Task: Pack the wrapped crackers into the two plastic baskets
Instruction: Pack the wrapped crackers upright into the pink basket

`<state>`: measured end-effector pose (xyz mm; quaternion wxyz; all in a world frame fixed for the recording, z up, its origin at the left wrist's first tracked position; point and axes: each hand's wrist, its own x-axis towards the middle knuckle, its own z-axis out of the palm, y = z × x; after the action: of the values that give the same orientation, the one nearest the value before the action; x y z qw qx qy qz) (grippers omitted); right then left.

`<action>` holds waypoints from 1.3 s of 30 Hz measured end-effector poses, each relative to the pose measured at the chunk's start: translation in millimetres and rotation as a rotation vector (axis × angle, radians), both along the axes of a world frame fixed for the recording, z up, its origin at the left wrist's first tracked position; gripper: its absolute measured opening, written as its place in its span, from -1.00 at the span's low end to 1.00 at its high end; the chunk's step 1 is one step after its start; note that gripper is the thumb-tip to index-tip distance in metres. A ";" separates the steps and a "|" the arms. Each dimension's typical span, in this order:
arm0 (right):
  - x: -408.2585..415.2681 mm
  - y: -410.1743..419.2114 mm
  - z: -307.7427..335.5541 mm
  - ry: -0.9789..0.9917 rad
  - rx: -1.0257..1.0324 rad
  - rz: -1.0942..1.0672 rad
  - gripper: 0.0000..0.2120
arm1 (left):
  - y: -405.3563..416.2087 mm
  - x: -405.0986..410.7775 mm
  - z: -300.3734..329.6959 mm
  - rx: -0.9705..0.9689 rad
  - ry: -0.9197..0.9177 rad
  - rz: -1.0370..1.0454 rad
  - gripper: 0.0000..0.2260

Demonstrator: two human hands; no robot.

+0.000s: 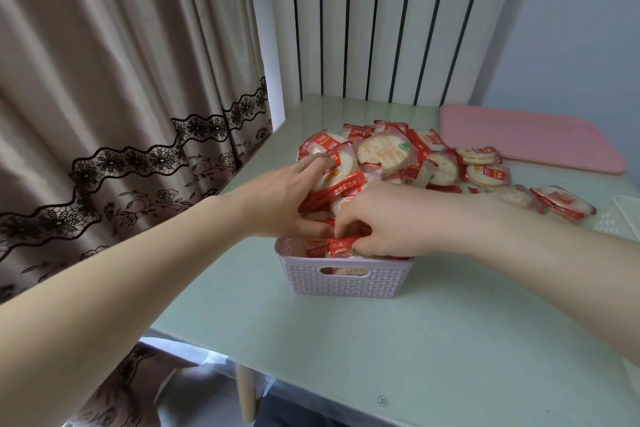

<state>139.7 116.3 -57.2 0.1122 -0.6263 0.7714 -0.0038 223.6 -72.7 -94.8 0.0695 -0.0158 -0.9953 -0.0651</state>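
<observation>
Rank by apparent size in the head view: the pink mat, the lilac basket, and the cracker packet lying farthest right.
1. Pink mat, though it lies farther away, so it may really be bigger still.
2. Lilac basket, nearer the camera and partly hidden by the hands.
3. Rightmost cracker packet, clearly smallest.

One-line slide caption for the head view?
Both hands tuck wrapped crackers into a lilac basket, more piled behind.

Head-worn view, downward, near table (415, 340)
</observation>
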 end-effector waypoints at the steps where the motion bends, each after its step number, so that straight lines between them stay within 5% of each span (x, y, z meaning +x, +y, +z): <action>1: -0.9 -1.3 -1.6 0.029 -0.021 -0.005 -0.81 | -1.0 0.5 0.4 0.037 -0.020 0.001 -0.10; 8: -7.9 -0.9 2.6 -0.053 -0.236 -0.130 -0.83 | -8.6 0.2 2.2 0.238 -0.257 0.058 0.14; 21: -6.2 3.7 16.3 -0.101 -0.443 -0.188 -0.72 | -9.9 1.2 -11.6 0.171 -0.099 0.024 -0.03; 28: -10.9 17.1 52.1 -0.674 -0.489 -0.323 -0.78 | -12.4 2.2 -7.4 0.115 -0.156 0.049 0.01; 33: -17.3 21.4 41.6 -0.466 -0.541 -0.250 -0.79 | -2.7 3.4 2.9 0.140 -0.211 0.078 0.08; 39: -24.8 20.4 26.7 -0.474 -0.481 -0.239 -0.33 | -3.2 3.1 12.9 0.216 -0.233 0.114 0.06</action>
<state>114.9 136.7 -30.5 0.1362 -0.5217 0.7689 -0.3435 226.7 -75.9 -81.9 -0.0415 0.0558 -0.9832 -0.1689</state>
